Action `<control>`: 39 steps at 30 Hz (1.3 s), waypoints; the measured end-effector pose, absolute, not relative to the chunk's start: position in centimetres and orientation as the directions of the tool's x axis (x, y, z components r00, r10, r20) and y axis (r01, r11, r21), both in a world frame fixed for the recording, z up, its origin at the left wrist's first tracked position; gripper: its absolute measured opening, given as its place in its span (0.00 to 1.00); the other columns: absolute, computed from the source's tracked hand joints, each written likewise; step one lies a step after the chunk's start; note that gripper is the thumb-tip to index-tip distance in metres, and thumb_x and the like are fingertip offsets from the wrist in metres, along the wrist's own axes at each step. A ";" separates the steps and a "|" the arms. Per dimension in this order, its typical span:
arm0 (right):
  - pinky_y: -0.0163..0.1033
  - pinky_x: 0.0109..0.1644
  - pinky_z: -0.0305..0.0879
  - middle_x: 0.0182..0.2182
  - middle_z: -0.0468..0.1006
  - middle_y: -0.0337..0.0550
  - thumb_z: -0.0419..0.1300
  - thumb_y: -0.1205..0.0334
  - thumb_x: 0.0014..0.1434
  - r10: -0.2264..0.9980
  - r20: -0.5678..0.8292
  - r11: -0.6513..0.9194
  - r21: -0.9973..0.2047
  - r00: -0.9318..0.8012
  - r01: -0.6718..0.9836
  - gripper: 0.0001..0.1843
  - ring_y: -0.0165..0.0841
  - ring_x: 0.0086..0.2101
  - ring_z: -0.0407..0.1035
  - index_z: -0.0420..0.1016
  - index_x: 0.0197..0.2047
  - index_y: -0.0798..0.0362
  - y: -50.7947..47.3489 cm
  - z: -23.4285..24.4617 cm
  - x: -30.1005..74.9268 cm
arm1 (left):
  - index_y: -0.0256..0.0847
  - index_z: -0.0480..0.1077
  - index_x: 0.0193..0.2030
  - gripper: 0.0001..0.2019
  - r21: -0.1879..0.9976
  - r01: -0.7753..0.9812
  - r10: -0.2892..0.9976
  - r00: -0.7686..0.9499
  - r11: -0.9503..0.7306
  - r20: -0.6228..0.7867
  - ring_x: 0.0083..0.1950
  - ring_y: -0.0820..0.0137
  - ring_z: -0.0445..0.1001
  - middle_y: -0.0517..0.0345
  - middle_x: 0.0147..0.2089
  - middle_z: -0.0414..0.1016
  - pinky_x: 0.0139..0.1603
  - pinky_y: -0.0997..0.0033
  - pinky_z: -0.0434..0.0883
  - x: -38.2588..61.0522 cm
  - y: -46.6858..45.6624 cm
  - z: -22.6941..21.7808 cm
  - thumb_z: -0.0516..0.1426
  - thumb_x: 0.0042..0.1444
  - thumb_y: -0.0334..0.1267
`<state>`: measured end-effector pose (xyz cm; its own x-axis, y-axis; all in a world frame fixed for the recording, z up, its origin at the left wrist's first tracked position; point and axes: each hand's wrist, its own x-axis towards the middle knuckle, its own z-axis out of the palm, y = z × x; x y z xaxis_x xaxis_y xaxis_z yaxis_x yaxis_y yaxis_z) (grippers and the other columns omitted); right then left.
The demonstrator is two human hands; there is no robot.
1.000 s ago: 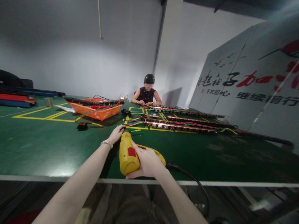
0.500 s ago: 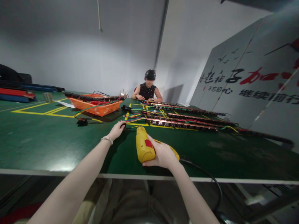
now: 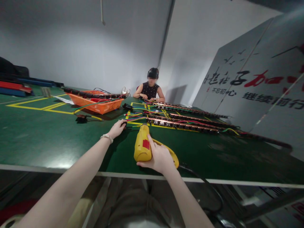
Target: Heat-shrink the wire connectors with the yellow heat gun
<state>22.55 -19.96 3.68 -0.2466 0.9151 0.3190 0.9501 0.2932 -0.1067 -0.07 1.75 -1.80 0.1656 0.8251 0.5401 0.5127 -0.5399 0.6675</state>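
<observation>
Fingers of the right hand (image 3: 161, 157) clamp a yellow, red-patched heat gun (image 3: 142, 148); whether the left hand (image 3: 117, 129) grips is unclear.

Strips (image 3: 182, 123) on table (image 3: 59, 142); heat gun (image 3: 142, 148) before, basket (image 3: 102, 107) left, co-worker (image 3: 149, 91) behind.

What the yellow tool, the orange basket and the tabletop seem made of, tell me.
Yellow tool: probably moulded plastic, satin; its rounded body shines softly.
Orange basket: likely plastic, slightly glossy; thin, evenly coloured walls.
Green tabletop: glossy, showing glare; laminate or matting, unclear which.
</observation>
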 end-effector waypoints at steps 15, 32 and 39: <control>0.49 0.46 0.63 0.42 0.74 0.56 0.54 0.26 0.42 0.875 0.347 0.379 -0.059 -0.337 0.923 0.64 0.46 0.39 0.71 0.41 0.68 0.63 -20.5 3.5 17.6 | 0.40 0.70 0.48 0.17 0.605 0.549 0.796 0.211 -0.577 0.568 0.51 0.63 0.71 0.51 0.48 0.74 0.56 0.59 0.66 -0.5 2.1 -1.9 0.48 0.56 0.42; 0.48 0.51 0.60 0.52 0.73 0.56 0.63 0.32 0.39 0.833 0.265 0.540 -0.205 -0.485 0.816 0.65 0.48 0.49 0.70 0.36 0.70 0.54 -19.9 4.5 21.5 | 0.38 0.69 0.49 0.17 0.612 0.565 0.815 0.217 -0.554 0.538 0.50 0.63 0.71 0.48 0.49 0.73 0.57 0.59 0.66 -0.4 1.5 -1.4 0.47 0.56 0.40; 0.48 0.52 0.60 0.54 0.71 0.56 0.63 0.32 0.39 0.872 0.276 0.460 -0.177 -0.405 0.870 0.65 0.48 0.50 0.69 0.37 0.70 0.54 -19.5 4.2 24.1 | 0.40 0.70 0.48 0.17 0.636 0.555 0.825 0.187 -0.536 0.533 0.47 0.64 0.73 0.50 0.48 0.73 0.54 0.60 0.69 -0.4 1.5 -1.5 0.48 0.56 0.40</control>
<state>24.07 -19.45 4.21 -0.4046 0.8719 0.2760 0.8703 0.4598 -0.1767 -0.37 1.48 -1.53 0.1870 0.8254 0.5327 0.5552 -0.5361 0.6358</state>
